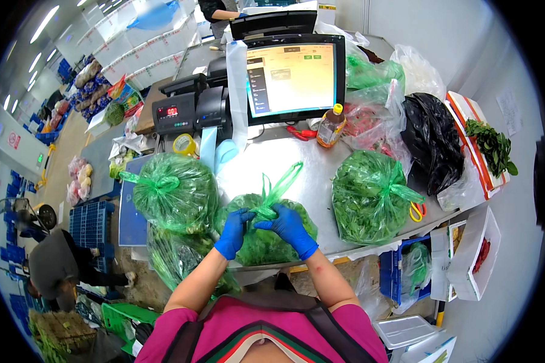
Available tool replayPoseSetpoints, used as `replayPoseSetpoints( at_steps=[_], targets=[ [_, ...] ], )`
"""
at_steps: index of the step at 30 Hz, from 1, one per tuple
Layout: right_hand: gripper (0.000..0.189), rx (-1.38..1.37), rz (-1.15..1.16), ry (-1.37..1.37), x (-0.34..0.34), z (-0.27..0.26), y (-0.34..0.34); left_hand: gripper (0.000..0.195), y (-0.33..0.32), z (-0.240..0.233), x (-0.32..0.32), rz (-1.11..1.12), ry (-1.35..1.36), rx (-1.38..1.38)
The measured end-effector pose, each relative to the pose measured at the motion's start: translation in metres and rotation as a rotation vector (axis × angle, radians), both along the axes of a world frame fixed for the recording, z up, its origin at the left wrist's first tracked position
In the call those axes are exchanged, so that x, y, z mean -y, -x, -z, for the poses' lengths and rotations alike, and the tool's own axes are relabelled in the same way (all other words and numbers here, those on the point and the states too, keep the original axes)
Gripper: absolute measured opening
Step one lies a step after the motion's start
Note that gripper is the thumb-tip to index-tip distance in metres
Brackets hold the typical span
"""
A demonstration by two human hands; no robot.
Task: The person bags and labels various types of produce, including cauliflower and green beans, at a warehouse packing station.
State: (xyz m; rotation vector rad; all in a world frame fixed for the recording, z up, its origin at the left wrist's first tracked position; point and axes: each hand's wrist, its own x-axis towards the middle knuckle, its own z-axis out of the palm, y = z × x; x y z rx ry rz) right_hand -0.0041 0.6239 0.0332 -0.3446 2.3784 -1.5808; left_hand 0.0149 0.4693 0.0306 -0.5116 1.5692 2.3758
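Both my hands, in blue gloves, are at the twisted neck of a green plastic bag of leafy greens [268, 247] at the table's near edge. My left hand [234, 232] pinches the neck from the left; my right hand [290, 228] grips it from the right, and the bag's handle ends stand up above them. To the left, a tied green bag of vegetables [177, 204] sits on a blue scale platform [134, 204], with another filled bag [177, 258] below it. A third tied bag of greens [368, 204] lies to the right, beside yellow-handled scissors [417, 212].
A monitor [295, 77], a weighing display [173, 112] and a label printer [212, 109] stand behind. Near them are a capped bottle [331, 127], red chillies [302, 133], yellow tape [185, 144] and a black bag [431, 140]. A person [59, 263] bends at the far left; another is behind the monitors.
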Motion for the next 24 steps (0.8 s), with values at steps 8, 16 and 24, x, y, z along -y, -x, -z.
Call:
replayPoseSetpoints(
  at_steps=[8, 16, 24],
  targets=[
    [0.033, -0.042, -0.003, 0.009, 0.022, 0.03, 0.01, 0.018, -0.006, 0.028, -0.003, -0.102, 0.705, -0.39],
    [0.024, -0.334, 0.175, -0.396, 0.03, 0.03, 0.008, 0.026, -0.015, 0.007, -0.005, 0.023, 0.619, -0.316],
    [0.035, -0.275, 0.075, -0.458, 0.026, -0.013, 0.027, 0.028, 0.015, 0.001, 0.006, 0.051, 1.435, -0.354]
  ],
)
